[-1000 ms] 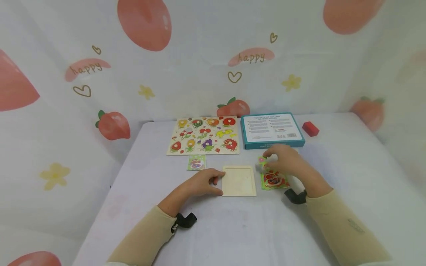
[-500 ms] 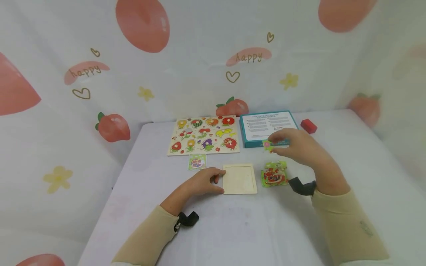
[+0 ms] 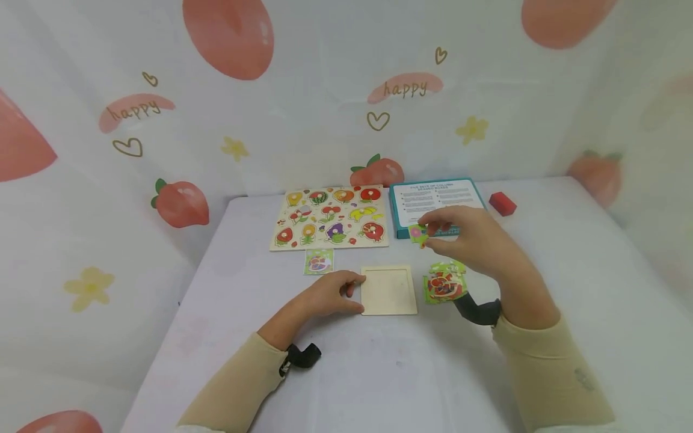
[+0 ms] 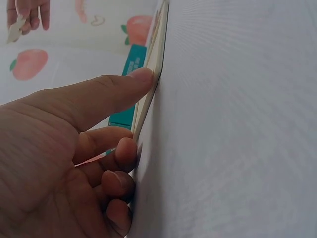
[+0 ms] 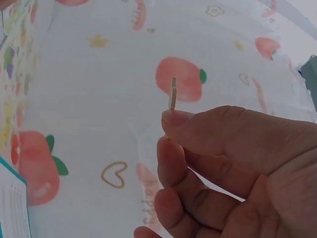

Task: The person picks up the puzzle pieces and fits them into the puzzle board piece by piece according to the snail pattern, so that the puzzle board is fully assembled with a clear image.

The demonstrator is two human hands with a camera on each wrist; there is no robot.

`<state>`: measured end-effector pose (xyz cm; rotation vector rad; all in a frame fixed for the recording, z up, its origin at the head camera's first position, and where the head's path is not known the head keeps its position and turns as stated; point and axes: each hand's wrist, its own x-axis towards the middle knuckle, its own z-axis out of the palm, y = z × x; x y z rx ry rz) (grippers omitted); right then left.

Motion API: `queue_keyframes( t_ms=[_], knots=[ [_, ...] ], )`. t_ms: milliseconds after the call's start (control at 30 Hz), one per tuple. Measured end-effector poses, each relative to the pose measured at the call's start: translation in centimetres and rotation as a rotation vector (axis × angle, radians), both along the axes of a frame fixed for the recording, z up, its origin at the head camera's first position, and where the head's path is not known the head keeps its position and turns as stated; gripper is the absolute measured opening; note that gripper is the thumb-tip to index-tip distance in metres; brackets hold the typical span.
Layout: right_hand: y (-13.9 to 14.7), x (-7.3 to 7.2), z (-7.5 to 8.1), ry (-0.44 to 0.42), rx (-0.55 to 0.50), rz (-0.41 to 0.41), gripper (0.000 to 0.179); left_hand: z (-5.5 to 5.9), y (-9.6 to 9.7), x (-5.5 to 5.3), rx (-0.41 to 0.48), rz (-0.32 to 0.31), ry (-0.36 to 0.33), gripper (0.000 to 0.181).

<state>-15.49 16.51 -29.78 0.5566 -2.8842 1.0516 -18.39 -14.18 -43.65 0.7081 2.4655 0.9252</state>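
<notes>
My right hand (image 3: 467, 236) pinches a green jigsaw piece (image 3: 416, 234) with a pink flower, raised above the table in front of the teal box. Seen from the right wrist, the jigsaw piece (image 5: 173, 94) is edge-on between thumb and fingers. My left hand (image 3: 328, 294) holds the left edge of a square wooden puzzle tray (image 3: 388, 291), thumb at the near corner and index finger further up. The tray's recess is bare. To its right lies a pile of jigsaw pieces (image 3: 444, 284), green and red. In the left wrist view, the thumb (image 4: 114, 94) lies on the tray's edge.
Behind the tray lies a wooden fruit peg puzzle (image 3: 330, 218), with a small picture card (image 3: 319, 261) at its front edge. A teal box (image 3: 419, 198) lies beside it, partly behind the right hand. A red block (image 3: 502, 204) is at the back right.
My right hand has lifted the flower jigsaw piece off the pile and carried it up, then a little left. My left hand keeps its place at the tray.
</notes>
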Motion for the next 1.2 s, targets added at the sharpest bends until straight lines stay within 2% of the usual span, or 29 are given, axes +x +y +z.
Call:
queue_keyframes(
  t_ms=[333,567,900,1200],
  knots=[
    [-3.0,-0.4,-1.5,-0.02,-0.03,0.025,0.036,-0.1,0.0,-0.2,-0.009,-0.012,0.017,0.065],
    [-5.0,-0.9,-2.6,-0.035,0.017,0.078,0.033,-0.2,0.0,-0.2,0.004,-0.006,0.019,0.063],
    [-6.5,-2.3,-4.9,-0.1,0.034,0.111,0.028,-0.2,0.1,-0.1,0.005,0.002,0.009,0.06],
    [-7.3,-3.5,-7.2,-0.202,0.064,0.088,0.027,0.0,0.1,0.0,0.028,-0.018,0.036,0.058]
  ],
)
